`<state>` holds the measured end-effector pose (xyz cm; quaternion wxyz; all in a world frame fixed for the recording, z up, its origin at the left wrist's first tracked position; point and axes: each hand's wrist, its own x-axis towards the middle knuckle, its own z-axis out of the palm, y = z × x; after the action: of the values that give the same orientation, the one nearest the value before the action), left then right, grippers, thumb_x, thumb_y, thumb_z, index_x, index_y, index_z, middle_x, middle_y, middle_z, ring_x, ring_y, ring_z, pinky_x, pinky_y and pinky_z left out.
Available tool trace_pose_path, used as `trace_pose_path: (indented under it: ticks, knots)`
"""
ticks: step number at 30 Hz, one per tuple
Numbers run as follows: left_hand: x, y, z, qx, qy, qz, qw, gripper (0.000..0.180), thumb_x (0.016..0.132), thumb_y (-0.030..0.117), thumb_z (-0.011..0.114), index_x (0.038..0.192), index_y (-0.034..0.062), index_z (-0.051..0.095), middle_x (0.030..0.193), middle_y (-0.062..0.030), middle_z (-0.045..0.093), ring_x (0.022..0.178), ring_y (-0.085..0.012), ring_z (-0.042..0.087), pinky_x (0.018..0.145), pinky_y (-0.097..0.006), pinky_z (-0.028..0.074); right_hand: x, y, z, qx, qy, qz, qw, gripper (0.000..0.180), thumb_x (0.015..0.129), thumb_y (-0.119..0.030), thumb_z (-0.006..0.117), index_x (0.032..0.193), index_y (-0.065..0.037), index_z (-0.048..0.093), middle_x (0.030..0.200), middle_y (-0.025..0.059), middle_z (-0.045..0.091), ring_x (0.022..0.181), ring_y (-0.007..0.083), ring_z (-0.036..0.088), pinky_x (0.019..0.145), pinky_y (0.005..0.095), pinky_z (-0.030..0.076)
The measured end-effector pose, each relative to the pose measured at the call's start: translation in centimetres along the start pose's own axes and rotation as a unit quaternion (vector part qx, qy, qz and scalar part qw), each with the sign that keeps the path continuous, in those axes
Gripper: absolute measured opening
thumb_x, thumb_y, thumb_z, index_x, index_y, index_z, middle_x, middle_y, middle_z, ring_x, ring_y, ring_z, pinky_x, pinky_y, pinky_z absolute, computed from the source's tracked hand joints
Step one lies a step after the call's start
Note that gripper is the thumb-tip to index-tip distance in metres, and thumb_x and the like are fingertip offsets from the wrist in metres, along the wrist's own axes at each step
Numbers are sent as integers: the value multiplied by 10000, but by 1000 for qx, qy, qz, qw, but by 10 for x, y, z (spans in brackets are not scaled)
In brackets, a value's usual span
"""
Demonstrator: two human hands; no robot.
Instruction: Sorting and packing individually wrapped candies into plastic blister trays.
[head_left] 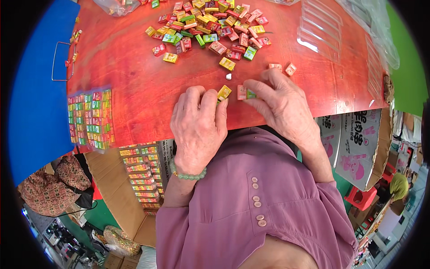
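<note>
My left hand (199,121), with a green bead bracelet (190,175) at the wrist, is by the near edge of the red table (143,103). Its thumb and index finger close on a small yellow box (224,92). A bit of green shows just under that box. My right hand (284,103) pinches a small green box (251,94) between thumb and fingers. Against its left side stands a small pink box (242,92). Two more pink boxes (290,69) lie beyond my right hand, one partly hidden by it. A small white piece (228,76) rests between both hands, farther in.
A heap of small coloured boxes (210,27) covers the far middle of the table. Clear plastic trays (319,31) lie at the far right. Filled trays (92,117) are stacked at the left edge. Open cartons (121,193) stand below the table on both sides.
</note>
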<state>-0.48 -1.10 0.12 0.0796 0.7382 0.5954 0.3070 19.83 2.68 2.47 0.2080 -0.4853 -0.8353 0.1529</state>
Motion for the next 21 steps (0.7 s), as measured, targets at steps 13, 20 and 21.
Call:
trace_pose_path:
  ticks: [13,20,21]
  knots:
    - [12,-5,-8,-93,-58,51,993,430,844,26,769,1248,-16,631,1121,-162,599,1001,-369,631,848,-465,549,0,0,-2,10,-13,-21,1000,382,836,-181,821,1194,-82,731,994,109,604,921,300,649,789,433,550]
    - [23,-12,-10,-113,-139,72,981,429,826,39,789,1215,-34,624,1132,-173,587,1044,-371,627,861,-461,548,2,7,-4,45,-27,-26,998,440,815,-177,833,1229,-81,719,965,110,578,920,300,629,782,423,537]
    - [23,-12,-9,-114,-138,66,982,427,824,49,796,1208,-30,627,1126,-170,584,1037,-369,628,861,-462,549,2,7,-5,59,-31,-26,997,489,802,-176,844,1261,-80,701,981,116,576,928,309,628,789,428,538]
